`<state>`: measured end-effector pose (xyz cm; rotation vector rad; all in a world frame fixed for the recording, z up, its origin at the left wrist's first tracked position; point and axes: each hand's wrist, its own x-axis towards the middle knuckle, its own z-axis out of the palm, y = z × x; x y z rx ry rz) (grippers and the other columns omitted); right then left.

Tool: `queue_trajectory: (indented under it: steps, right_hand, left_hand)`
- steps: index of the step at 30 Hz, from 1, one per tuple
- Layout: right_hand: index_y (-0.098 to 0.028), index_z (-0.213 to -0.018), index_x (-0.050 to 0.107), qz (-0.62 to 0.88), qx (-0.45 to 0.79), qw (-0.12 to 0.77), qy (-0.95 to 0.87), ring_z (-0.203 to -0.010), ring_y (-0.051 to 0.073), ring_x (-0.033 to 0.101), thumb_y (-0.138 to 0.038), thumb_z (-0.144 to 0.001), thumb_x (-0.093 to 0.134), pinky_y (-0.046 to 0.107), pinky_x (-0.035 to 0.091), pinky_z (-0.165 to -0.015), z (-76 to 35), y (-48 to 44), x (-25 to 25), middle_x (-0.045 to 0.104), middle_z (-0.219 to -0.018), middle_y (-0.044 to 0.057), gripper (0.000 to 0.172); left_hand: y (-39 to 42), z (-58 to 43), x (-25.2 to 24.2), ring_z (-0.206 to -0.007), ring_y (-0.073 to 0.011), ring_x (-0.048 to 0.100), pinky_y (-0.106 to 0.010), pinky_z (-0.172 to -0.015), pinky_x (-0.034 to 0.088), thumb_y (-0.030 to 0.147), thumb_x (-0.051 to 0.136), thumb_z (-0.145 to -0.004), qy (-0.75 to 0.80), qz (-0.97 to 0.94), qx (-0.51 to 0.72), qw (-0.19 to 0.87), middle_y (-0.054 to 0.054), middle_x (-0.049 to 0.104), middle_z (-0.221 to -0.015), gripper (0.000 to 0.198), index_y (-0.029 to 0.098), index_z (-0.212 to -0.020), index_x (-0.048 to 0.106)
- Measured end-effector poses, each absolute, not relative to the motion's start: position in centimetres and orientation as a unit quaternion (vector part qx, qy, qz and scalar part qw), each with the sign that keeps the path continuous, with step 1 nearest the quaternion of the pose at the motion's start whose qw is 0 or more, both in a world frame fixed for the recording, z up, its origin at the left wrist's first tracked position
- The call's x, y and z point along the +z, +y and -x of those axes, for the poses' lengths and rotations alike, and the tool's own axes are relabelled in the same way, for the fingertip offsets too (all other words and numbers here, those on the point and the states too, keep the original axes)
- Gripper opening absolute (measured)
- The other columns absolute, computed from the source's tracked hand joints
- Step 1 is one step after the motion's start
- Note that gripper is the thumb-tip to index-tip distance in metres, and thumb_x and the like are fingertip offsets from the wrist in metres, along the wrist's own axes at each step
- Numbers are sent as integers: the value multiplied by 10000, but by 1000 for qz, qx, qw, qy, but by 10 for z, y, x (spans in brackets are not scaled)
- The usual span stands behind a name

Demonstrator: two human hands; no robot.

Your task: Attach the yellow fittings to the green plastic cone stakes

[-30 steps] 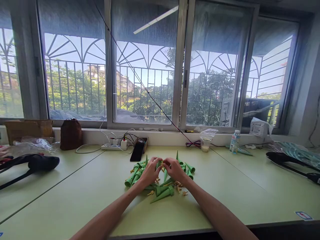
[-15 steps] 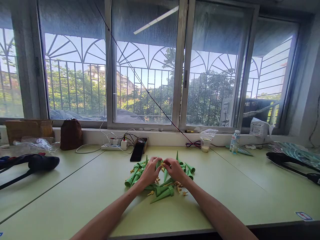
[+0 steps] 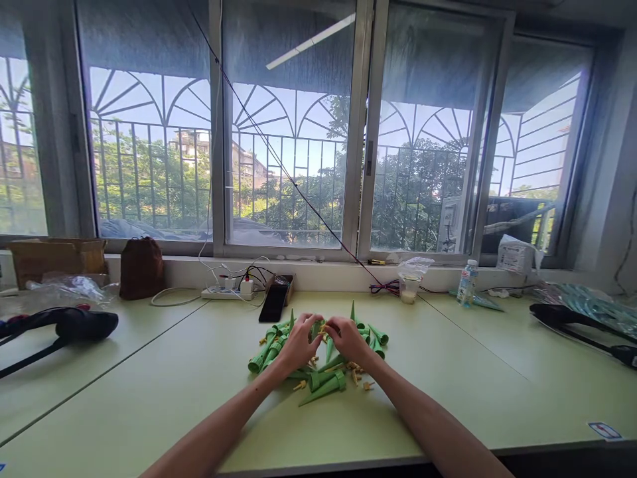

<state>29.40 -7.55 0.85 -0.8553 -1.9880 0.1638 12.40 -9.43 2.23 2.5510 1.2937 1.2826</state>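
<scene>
Over a pile of green plastic spikes, my left hand [image 3: 300, 343] is closed around one green spike [image 3: 316, 326], mostly hidden by the fingers. My right hand [image 3: 347, 337] meets it from the other side, its fingertips pinching a small yellow plastic piece [image 3: 323, 328] against the spike's end. Whether the two parts are joined cannot be made out. Around both hands lie several hollow, cone-shaped spikes with wide ribbed collars, one of them a spike [image 3: 324, 388] at the near side. Loose yellow pieces [image 3: 367, 386] are scattered among them.
Behind the pile lies a black phone [image 3: 273, 303] beside a small box. A power strip [image 3: 223, 293], a plastic cup [image 3: 409, 289] and a bottle [image 3: 467, 283] stand along the window wall. Black strapped objects [image 3: 87, 324] lie at far left and far right. A brown pouch [image 3: 142, 268] sits back left.
Barely anything differs. Both hands stay over the pile in nearly the same pose, with only slight finger movement at the spike and yellow piece.
</scene>
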Motion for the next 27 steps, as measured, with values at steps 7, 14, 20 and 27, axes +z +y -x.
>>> queue_trajectory:
  steps: [7,14,20,27]
  right_hand:
    - [-148,-778,643,363,64,456,-810,-613,123,507,-213,-903,512,215,350,-590,-293,-76,9,631,-689,27,192]
    - [-154,-792,634,373,65,447,-811,-585,117,475,-239,-868,565,211,342,-566,-294,-78,8,595,-652,7,133]
    - [-156,-775,618,373,65,445,-811,-584,116,460,-251,-880,546,210,331,-564,-294,-77,8,578,-646,8,159]
    - [-156,-759,601,374,63,445,-811,-589,117,453,-265,-898,517,209,329,-570,-294,-77,7,580,-656,9,195]
  left_hand:
    - [-93,-124,21,-891,-204,595,-327,-761,518,254,564,-810,405,-807,430,14,-87,559,-1080,297,209,-1101,601]
    - [-93,-124,20,-873,-194,596,-326,-740,528,227,555,-807,406,-806,429,35,-85,543,-1094,304,207,-1108,587]
    - [-94,-124,21,-846,-189,599,-325,-732,527,258,557,-823,405,-806,431,36,-90,552,-1093,302,203,-1119,583]
    - [-95,-125,22,-782,-166,591,-327,-724,520,271,549,-837,408,-806,428,36,-91,548,-1093,299,194,-1124,579]
